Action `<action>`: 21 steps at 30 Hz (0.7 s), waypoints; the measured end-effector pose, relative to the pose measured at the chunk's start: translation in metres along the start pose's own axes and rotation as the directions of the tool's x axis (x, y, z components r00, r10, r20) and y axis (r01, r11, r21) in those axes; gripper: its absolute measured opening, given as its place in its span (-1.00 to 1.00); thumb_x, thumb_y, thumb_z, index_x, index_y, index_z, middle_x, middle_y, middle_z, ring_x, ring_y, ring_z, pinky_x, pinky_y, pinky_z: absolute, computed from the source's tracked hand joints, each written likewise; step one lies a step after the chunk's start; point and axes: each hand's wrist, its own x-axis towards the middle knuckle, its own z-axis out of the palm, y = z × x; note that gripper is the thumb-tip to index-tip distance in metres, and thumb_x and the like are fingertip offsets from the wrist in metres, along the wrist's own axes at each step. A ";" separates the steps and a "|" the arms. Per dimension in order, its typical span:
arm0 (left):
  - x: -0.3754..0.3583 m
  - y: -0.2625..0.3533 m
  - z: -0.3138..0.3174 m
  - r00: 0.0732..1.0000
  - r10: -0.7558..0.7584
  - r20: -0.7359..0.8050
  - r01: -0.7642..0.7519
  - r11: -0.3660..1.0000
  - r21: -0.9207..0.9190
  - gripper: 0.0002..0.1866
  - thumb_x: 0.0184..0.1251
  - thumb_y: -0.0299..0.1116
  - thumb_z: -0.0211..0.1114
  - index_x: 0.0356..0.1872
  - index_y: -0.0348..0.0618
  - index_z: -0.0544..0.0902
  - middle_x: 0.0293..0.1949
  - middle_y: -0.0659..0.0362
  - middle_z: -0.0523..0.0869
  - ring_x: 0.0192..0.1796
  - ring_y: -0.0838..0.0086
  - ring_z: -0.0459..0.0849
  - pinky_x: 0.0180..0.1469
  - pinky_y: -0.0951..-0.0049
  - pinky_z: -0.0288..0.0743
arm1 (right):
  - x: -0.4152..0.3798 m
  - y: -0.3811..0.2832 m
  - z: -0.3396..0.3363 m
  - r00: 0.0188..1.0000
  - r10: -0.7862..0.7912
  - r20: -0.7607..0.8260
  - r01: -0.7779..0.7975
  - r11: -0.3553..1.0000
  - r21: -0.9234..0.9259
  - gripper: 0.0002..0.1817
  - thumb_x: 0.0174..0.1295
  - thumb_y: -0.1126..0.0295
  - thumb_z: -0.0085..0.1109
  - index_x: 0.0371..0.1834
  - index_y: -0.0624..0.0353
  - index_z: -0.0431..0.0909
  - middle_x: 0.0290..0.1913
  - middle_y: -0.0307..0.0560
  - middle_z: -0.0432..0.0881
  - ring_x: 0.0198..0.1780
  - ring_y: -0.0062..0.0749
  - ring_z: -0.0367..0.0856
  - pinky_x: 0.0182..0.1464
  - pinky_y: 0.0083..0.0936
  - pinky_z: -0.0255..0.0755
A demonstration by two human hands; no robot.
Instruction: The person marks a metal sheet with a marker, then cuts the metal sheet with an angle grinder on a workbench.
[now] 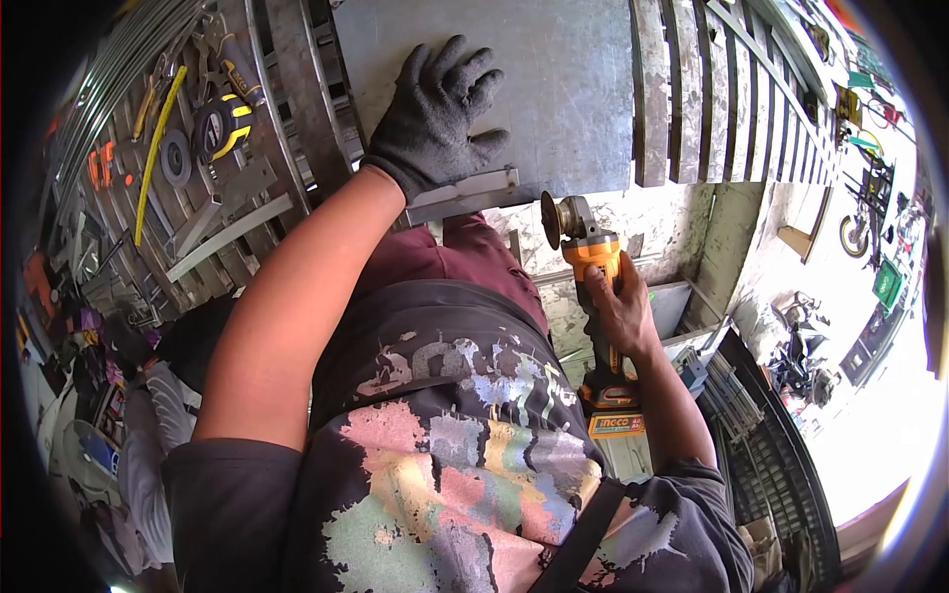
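My left hand, in a dark grey work glove, lies with fingers spread on a flat sheet of metal. Just below the palm, a narrow metal strip runs along the sheet's near edge. My bare right hand is wrapped round the body of a yellow and black cordless angle grinder. The grinder points up, its round disc beside the near edge of the sheet. Its battery hangs at the lower end.
Left on the slatted metal bench lie a tape measure, a yellow folding rule, a grey disc, pliers and metal offcuts. More slats extend right. A bicycle stands far right.
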 end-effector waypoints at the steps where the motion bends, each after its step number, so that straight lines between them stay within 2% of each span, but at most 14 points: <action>1: 0.000 0.000 0.000 1.000 0.001 -0.003 -0.001 1.000 0.000 -0.15 0.35 0.26 0.52 0.54 -0.03 0.66 0.69 0.18 0.43 0.78 0.11 0.28 0.81 -0.16 0.09 | 0.000 0.002 0.000 1.000 -0.007 -0.003 0.007 1.000 -0.017 -0.38 0.64 -0.10 0.33 0.35 0.28 0.59 -0.19 0.02 0.83 -0.18 -0.34 0.81 -0.08 -0.26 0.68; 5: 0.000 0.000 0.000 1.000 0.002 -0.001 -0.002 1.000 0.000 -0.15 0.37 0.28 0.50 0.56 -0.02 0.66 0.69 0.18 0.43 0.80 0.12 0.26 0.82 -0.17 0.07 | 0.000 0.001 0.000 1.000 -0.008 -0.011 0.007 0.999 -0.041 -0.36 0.63 -0.14 0.32 0.34 0.29 0.58 -0.17 0.07 0.84 -0.15 -0.27 0.82 0.00 -0.18 0.69; 8: 0.000 -0.001 0.001 1.000 0.002 0.001 -0.002 1.000 -0.002 -0.16 0.38 0.27 0.50 0.55 -0.02 0.66 0.69 0.17 0.43 0.80 0.12 0.26 0.82 -0.18 0.08 | 0.001 0.005 0.002 0.999 -0.030 -0.025 0.029 0.999 -0.033 -0.37 0.64 -0.13 0.31 0.33 0.29 0.58 -0.18 0.07 0.84 -0.17 -0.28 0.82 -0.04 -0.20 0.69; 17: -0.001 -0.001 0.002 0.999 0.018 -0.047 -0.019 1.000 -0.025 -0.18 0.34 0.23 0.54 0.50 -0.06 0.68 0.64 0.14 0.47 0.78 0.07 0.29 0.79 -0.21 0.12 | 0.003 0.001 0.002 0.997 -0.073 -0.016 0.073 0.997 0.038 -0.41 0.66 -0.08 0.32 0.33 0.29 0.55 -0.25 -0.03 0.79 -0.34 -0.42 0.76 -0.28 -0.31 0.66; 21: -0.001 -0.001 0.003 0.998 0.017 -0.061 -0.020 0.999 -0.048 -0.19 0.32 0.18 0.57 0.48 -0.08 0.68 0.61 0.13 0.50 0.76 0.04 0.32 0.78 -0.24 0.15 | 0.006 -0.005 0.002 0.998 -0.069 -0.004 0.069 0.993 0.092 -0.40 0.67 -0.09 0.33 0.34 0.28 0.55 -0.27 -0.07 0.77 -0.38 -0.47 0.73 -0.32 -0.34 0.64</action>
